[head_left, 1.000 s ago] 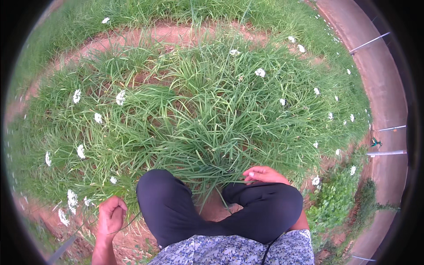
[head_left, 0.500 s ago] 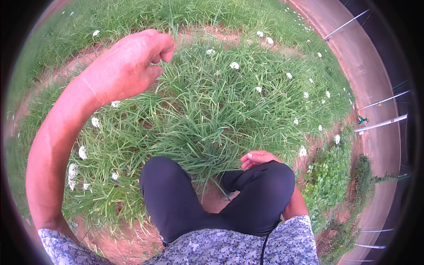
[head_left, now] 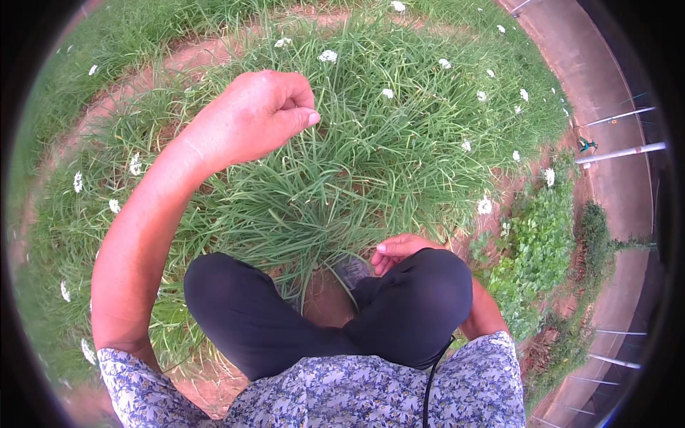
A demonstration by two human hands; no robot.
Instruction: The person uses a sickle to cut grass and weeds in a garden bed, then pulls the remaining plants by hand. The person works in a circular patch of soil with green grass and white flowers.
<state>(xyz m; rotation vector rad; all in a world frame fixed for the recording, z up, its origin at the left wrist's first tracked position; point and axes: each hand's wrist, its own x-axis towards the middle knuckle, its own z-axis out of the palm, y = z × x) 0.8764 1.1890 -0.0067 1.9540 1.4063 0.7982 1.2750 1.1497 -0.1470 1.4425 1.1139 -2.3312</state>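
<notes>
My left hand hangs over a bed of long, narrow-leaved green plants that look like garlic chives. Its fingers are curled in with the thumb pressed towards them; whatever lies between them, if anything, is hidden. Beside my right knee, my right hand rests low with its fingers loosely apart and nothing seen in it. The knee covers part of that hand and the wrist. Round white flower heads stand on stalks among the leaves.
I squat with dark trousers and bent knees at the near edge of the plants. Low leafy green plants grow to the right. Beyond them runs a brown path with pale poles. Bare reddish soil shows behind the bed.
My left hand has moved right and a little nearer, its thumb now reaching further out. My right hand has shifted slightly left beside the knee. The view has tilted with my head.
</notes>
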